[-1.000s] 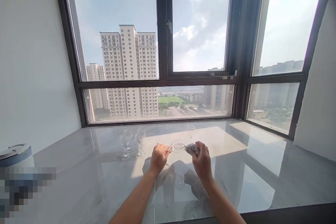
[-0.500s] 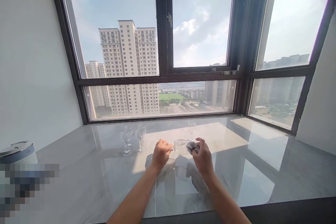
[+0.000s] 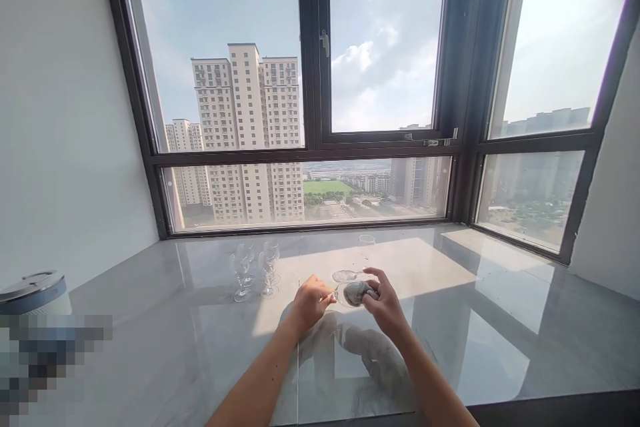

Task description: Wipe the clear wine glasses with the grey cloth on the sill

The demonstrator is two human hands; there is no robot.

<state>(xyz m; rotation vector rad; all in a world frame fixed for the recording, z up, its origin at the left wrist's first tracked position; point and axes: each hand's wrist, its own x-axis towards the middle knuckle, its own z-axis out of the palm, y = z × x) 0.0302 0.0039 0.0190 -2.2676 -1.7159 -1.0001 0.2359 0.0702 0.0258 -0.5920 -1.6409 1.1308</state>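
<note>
A clear stemmed glass (image 3: 341, 295) lies sideways in the air above the sill, its mouth toward the right. My left hand (image 3: 311, 301) pinches it by the stem end, fingers closed. My right hand (image 3: 384, 299) is closed on a grey cloth (image 3: 356, 293), which is pushed inside the bowl of the glass. The index finger of that hand stretches out along the far side of the rim. Just behind stands another stemmed glass (image 3: 367, 247), upright on the sill, its lower part partly hidden by my right hand.
Several clear stemmed glasses (image 3: 242, 273) stand upright in a group to the left. The glossy grey stone sill (image 3: 200, 353) reflects the window and my arms. At the far left is a white lidded container (image 3: 37, 293). A dark window frame (image 3: 310, 155) borders the back.
The grey cloth has moved left, from the mouth of the glass to deep inside its bowl. Both hands and the glass sit slightly lower in view.
</note>
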